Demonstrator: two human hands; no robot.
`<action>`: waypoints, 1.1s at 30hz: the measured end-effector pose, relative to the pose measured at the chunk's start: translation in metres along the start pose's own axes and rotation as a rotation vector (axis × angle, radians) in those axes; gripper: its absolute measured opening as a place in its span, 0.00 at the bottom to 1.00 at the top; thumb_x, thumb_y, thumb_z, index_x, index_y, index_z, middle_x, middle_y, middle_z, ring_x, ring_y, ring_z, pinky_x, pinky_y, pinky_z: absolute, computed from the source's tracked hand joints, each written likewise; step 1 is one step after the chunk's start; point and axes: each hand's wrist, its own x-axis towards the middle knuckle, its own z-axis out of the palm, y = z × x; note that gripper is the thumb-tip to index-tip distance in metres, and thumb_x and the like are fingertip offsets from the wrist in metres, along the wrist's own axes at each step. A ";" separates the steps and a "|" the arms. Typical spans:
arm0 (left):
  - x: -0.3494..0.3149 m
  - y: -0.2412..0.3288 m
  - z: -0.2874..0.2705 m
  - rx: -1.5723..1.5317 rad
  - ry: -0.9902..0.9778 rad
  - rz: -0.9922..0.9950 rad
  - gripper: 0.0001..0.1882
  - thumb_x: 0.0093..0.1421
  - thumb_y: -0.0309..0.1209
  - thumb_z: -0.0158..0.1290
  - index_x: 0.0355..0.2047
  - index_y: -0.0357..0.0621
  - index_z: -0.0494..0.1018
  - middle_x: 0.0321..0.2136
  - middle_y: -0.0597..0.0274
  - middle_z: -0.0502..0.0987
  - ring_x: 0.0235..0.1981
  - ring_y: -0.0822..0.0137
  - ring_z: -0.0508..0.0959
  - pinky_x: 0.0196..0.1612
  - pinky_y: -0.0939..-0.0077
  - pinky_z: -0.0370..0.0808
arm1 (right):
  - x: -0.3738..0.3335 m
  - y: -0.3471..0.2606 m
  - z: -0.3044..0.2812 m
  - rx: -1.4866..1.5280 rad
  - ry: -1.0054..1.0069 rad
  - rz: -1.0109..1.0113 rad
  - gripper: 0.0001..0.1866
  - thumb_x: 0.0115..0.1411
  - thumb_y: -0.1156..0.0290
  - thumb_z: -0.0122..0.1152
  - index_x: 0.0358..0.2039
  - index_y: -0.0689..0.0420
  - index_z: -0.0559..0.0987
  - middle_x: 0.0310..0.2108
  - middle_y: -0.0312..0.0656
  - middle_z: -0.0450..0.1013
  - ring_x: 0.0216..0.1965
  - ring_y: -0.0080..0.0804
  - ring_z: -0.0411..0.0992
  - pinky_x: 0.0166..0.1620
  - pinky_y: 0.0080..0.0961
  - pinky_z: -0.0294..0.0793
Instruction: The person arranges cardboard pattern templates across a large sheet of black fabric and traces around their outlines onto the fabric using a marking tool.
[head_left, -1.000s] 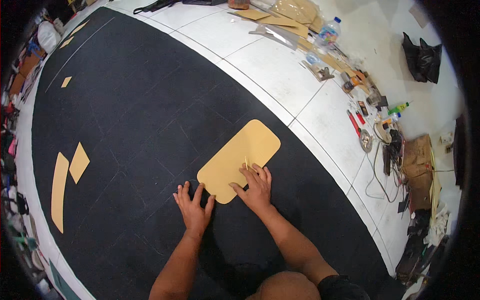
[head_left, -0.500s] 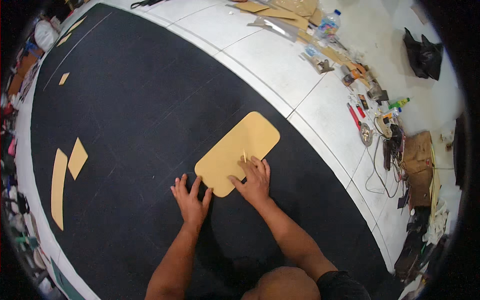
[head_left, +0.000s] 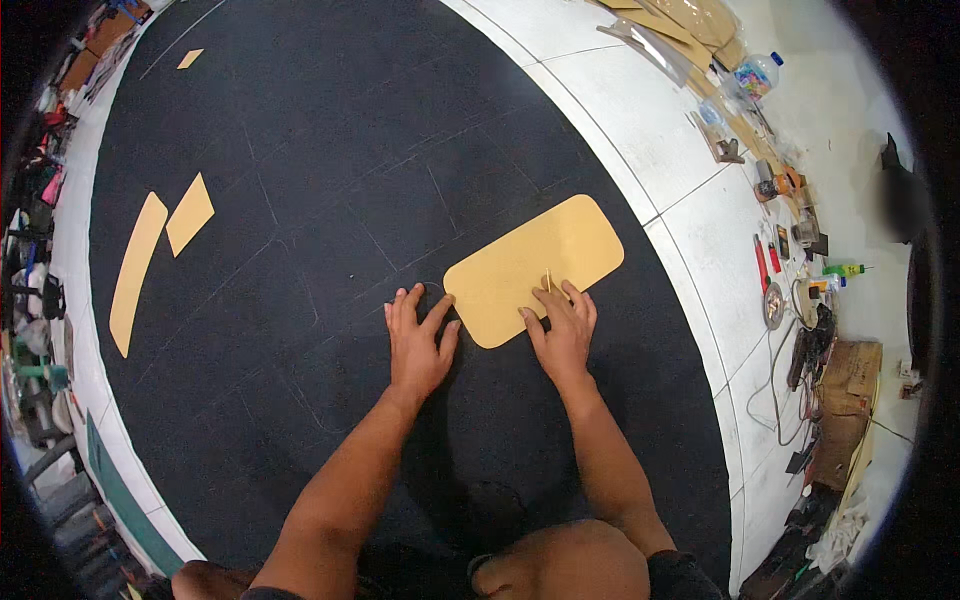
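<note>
A tan flat template (head_left: 530,265) with rounded corners lies on a wide sheet of black fabric (head_left: 330,150). At its left end is my left hand (head_left: 420,350), fingers spread on the fabric, the index fingertip touching the template's edge. My right hand (head_left: 562,325) rests on the template's near edge. A thin pale stick (head_left: 548,281), perhaps a marking pencil or chalk, stands up between its fingers; its lower end is hidden. Faint pale lines run across the fabric, and a short curved one shows by the template's left corner.
Farther left on the fabric lie a long curved tan piece (head_left: 138,275), a diamond-shaped piece (head_left: 191,215) and a small tan piece (head_left: 190,59). White floor tiles (head_left: 690,245) border the fabric on the right. Beyond them are a plastic bottle (head_left: 757,75), cables and a brown box (head_left: 845,410).
The whole view has shifted and turned slightly, showing less of the fabric's far end. Both hands keep nearly the same places at the template, and the stick stays in my right hand.
</note>
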 end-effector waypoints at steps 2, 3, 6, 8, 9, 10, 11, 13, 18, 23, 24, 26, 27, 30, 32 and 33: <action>-0.001 0.000 0.000 0.003 0.005 0.041 0.26 0.61 0.38 0.61 0.60 0.50 0.74 0.66 0.40 0.61 0.71 0.36 0.55 0.73 0.37 0.46 | -0.001 0.001 0.001 0.006 0.018 -0.007 0.20 0.64 0.58 0.65 0.52 0.55 0.82 0.55 0.47 0.77 0.66 0.46 0.62 0.70 0.53 0.48; 0.000 0.000 -0.001 0.004 0.005 0.043 0.26 0.61 0.38 0.61 0.60 0.50 0.74 0.66 0.40 0.61 0.71 0.36 0.55 0.73 0.37 0.46 | -0.001 0.002 0.000 0.007 0.023 -0.012 0.20 0.64 0.58 0.65 0.52 0.54 0.82 0.55 0.47 0.77 0.66 0.46 0.63 0.70 0.53 0.48; 0.000 0.004 -0.007 -0.010 -0.038 0.030 0.28 0.61 0.41 0.61 0.62 0.50 0.72 0.66 0.40 0.60 0.71 0.36 0.53 0.73 0.36 0.45 | -0.001 0.003 0.000 0.011 0.036 -0.015 0.20 0.64 0.58 0.65 0.52 0.54 0.82 0.55 0.47 0.77 0.66 0.46 0.62 0.70 0.53 0.48; 0.001 0.009 -0.008 -0.074 -0.068 -0.049 0.31 0.62 0.45 0.61 0.64 0.52 0.70 0.69 0.40 0.57 0.73 0.37 0.49 0.73 0.35 0.41 | -0.002 0.002 0.001 0.018 0.042 -0.013 0.20 0.65 0.57 0.65 0.52 0.54 0.82 0.55 0.46 0.77 0.66 0.46 0.62 0.70 0.53 0.48; 0.002 0.010 -0.008 -0.073 -0.068 -0.048 0.31 0.62 0.45 0.61 0.64 0.52 0.70 0.69 0.40 0.57 0.73 0.37 0.49 0.73 0.35 0.41 | -0.002 0.002 0.001 0.010 0.035 -0.011 0.20 0.65 0.57 0.64 0.52 0.54 0.82 0.55 0.46 0.77 0.66 0.46 0.62 0.70 0.53 0.48; 0.002 0.010 -0.007 -0.064 -0.068 -0.048 0.32 0.62 0.46 0.62 0.64 0.53 0.70 0.69 0.40 0.57 0.73 0.36 0.49 0.73 0.35 0.40 | -0.002 0.002 0.001 0.001 0.028 -0.008 0.20 0.65 0.57 0.64 0.52 0.54 0.82 0.56 0.46 0.77 0.66 0.46 0.62 0.70 0.53 0.48; 0.002 0.010 -0.007 -0.054 -0.067 -0.049 0.33 0.61 0.47 0.63 0.64 0.54 0.70 0.69 0.39 0.56 0.73 0.36 0.49 0.73 0.35 0.40 | -0.002 0.002 0.000 0.001 0.028 -0.007 0.20 0.65 0.57 0.64 0.52 0.54 0.82 0.56 0.46 0.77 0.66 0.46 0.62 0.70 0.53 0.48; 0.002 0.008 -0.006 -0.016 -0.075 -0.031 0.33 0.60 0.48 0.64 0.64 0.54 0.70 0.69 0.39 0.56 0.73 0.36 0.49 0.73 0.35 0.40 | -0.001 0.000 -0.001 0.003 0.019 0.001 0.20 0.65 0.57 0.64 0.52 0.53 0.82 0.56 0.46 0.76 0.67 0.45 0.62 0.70 0.52 0.48; 0.003 0.010 -0.007 0.022 -0.076 -0.015 0.35 0.58 0.47 0.66 0.63 0.55 0.71 0.68 0.38 0.57 0.72 0.34 0.50 0.73 0.34 0.41 | 0.000 0.001 0.000 0.001 0.005 0.000 0.20 0.64 0.57 0.65 0.53 0.53 0.81 0.57 0.45 0.76 0.67 0.45 0.61 0.71 0.52 0.48; 0.004 0.011 -0.007 0.026 -0.069 -0.017 0.34 0.57 0.48 0.66 0.62 0.55 0.72 0.67 0.38 0.58 0.72 0.34 0.50 0.72 0.32 0.43 | 0.000 0.000 0.001 0.006 0.028 0.009 0.20 0.62 0.58 0.67 0.52 0.54 0.82 0.55 0.44 0.78 0.66 0.45 0.63 0.70 0.51 0.48; 0.004 0.011 -0.007 0.024 -0.069 -0.018 0.34 0.57 0.48 0.66 0.62 0.55 0.72 0.67 0.38 0.58 0.72 0.34 0.50 0.72 0.32 0.43 | 0.000 0.000 0.000 0.012 0.030 0.006 0.20 0.62 0.59 0.68 0.52 0.55 0.82 0.54 0.44 0.78 0.66 0.45 0.63 0.70 0.51 0.49; 0.004 0.012 -0.007 0.026 -0.068 -0.015 0.34 0.57 0.48 0.66 0.62 0.54 0.72 0.67 0.38 0.58 0.72 0.34 0.50 0.72 0.32 0.43 | 0.000 0.001 -0.002 0.016 0.033 0.004 0.20 0.62 0.59 0.68 0.52 0.55 0.82 0.54 0.44 0.78 0.66 0.45 0.63 0.70 0.50 0.49; 0.004 0.012 -0.008 0.028 -0.068 -0.017 0.34 0.57 0.48 0.66 0.62 0.54 0.72 0.67 0.38 0.58 0.72 0.34 0.50 0.72 0.32 0.43 | 0.000 0.001 0.000 0.006 0.034 0.006 0.20 0.62 0.59 0.68 0.52 0.55 0.82 0.54 0.44 0.78 0.66 0.45 0.63 0.70 0.50 0.49; 0.003 0.013 -0.009 0.059 -0.044 -0.001 0.33 0.58 0.48 0.65 0.62 0.53 0.73 0.66 0.39 0.60 0.71 0.36 0.53 0.73 0.35 0.45 | -0.001 0.001 0.002 0.002 0.044 0.003 0.21 0.62 0.58 0.67 0.52 0.55 0.82 0.54 0.44 0.78 0.66 0.45 0.63 0.70 0.50 0.49; 0.002 0.011 -0.007 0.069 -0.044 0.015 0.33 0.59 0.49 0.64 0.62 0.53 0.73 0.66 0.39 0.60 0.71 0.36 0.53 0.72 0.34 0.45 | -0.001 0.002 0.003 0.008 0.053 -0.003 0.21 0.62 0.58 0.67 0.52 0.55 0.82 0.54 0.44 0.78 0.66 0.45 0.64 0.70 0.51 0.49; 0.002 0.011 -0.007 0.070 -0.043 0.015 0.33 0.59 0.49 0.64 0.62 0.53 0.73 0.66 0.39 0.60 0.71 0.36 0.53 0.72 0.34 0.45 | -0.001 0.002 0.002 0.002 0.048 -0.002 0.21 0.62 0.58 0.67 0.52 0.55 0.82 0.54 0.44 0.78 0.66 0.45 0.64 0.70 0.50 0.49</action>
